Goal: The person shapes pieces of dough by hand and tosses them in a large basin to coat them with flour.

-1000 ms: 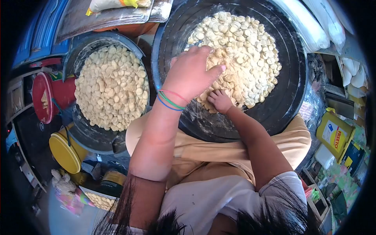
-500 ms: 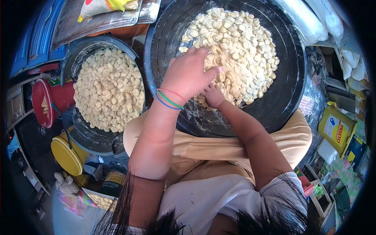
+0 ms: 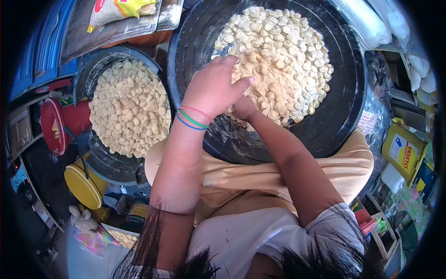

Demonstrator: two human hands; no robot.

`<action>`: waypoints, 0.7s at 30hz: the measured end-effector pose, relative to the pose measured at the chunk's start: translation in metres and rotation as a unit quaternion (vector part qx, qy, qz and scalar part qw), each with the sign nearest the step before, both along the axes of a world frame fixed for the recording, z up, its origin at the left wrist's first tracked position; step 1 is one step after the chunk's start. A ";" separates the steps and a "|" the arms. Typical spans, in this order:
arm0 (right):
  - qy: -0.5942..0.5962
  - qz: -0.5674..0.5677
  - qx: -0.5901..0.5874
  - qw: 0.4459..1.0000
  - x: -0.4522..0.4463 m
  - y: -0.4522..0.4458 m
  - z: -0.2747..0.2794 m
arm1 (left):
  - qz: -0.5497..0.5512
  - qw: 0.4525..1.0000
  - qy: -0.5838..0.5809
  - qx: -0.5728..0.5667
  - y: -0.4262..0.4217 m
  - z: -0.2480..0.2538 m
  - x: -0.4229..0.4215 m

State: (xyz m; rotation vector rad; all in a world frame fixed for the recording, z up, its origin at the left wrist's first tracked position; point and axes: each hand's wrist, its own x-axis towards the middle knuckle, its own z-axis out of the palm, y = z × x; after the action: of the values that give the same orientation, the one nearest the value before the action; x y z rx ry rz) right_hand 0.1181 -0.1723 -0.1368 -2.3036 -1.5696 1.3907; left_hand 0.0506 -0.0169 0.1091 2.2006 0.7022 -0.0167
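Small pale round pieces (image 3: pixel 306 69) lie heaped in a wide black basin (image 3: pixel 344 93), with tan powder (image 3: pixel 265 74) over the middle of the heap. My left hand (image 3: pixel 211 86), with coloured bands at the wrist, is over the heap's left edge; its thumb points right, apart from the fingers, and the fingertips are partly hidden. Just right of and below it, my right hand (image 3: pixel 244 108) reaches into the lower left edge of the heap. Its fingers are hidden behind my left hand and the pieces, so what it holds does not show.
Left of the basin stands a dark tub (image 3: pixel 111 169) heaped with similar pieces (image 3: pixel 130 107). Farther left are a red bucket (image 3: pixel 69 121) and a yellow bucket (image 3: pixel 83 186). A packet (image 3: pixel 116 14) lies on a board at the top. A yellow-green container (image 3: pixel 404 151) stands at the right.
Both hands have shifted left in the view. My right hand has moved from the powdered pieces toward my left hand, and its fingers have gone out of sight.
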 end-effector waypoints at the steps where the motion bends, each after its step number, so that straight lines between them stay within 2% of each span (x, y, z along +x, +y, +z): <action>1: 0.066 0.002 -0.032 0.997 0.004 0.003 0.012 | 0.002 1.000 0.008 -0.007 0.000 0.000 0.000; 2: 0.160 -0.075 -0.024 0.984 0.011 0.004 0.026 | 0.005 1.000 0.015 -0.013 0.001 -0.001 -0.001; 4: 0.339 -0.221 -0.007 0.914 0.029 0.007 0.064 | 0.009 0.999 0.031 -0.020 0.002 -0.005 -0.001; 5: 0.325 -0.251 -0.009 0.912 0.035 0.010 0.087 | 0.012 0.999 0.038 -0.022 0.002 -0.007 0.000; 8: 0.407 -0.283 0.103 0.862 0.049 0.004 0.125 | 0.025 0.995 0.065 -0.072 -0.003 -0.006 0.003; 10: 0.489 -0.300 0.144 0.806 0.058 0.009 0.183 | 0.028 0.994 -0.002 -0.106 -0.012 -0.015 0.004; 12: 0.392 -0.297 0.249 0.834 0.062 0.013 0.209 | 0.011 0.984 -0.097 -0.149 -0.013 -0.024 0.011; 13: 0.341 -0.294 0.299 0.841 0.064 0.014 0.217 | 0.043 0.965 -0.122 -0.229 -0.013 -0.019 0.016; 15: 0.352 -0.381 0.217 0.827 0.078 0.008 0.228 | 0.136 0.916 -0.164 -0.341 -0.012 -0.013 0.022; 17: 0.352 -0.403 0.206 0.819 0.086 0.002 0.228 | 0.214 0.848 -0.190 -0.446 -0.007 -0.007 0.024; 20: 0.307 -0.303 0.374 0.821 0.083 -0.001 0.210 | 0.187 0.820 -0.193 -0.505 -0.007 -0.008 0.025; 21: 0.292 -0.294 0.388 0.823 0.079 0.000 0.214 | 0.179 0.841 -0.201 -0.469 -0.014 -0.009 0.029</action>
State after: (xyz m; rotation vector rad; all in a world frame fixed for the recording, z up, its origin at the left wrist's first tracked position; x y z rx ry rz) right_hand 0.1970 -0.1719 0.0776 -1.4544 -0.8585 0.8982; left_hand 0.0797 -0.0304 0.1001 1.0602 0.6544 0.2383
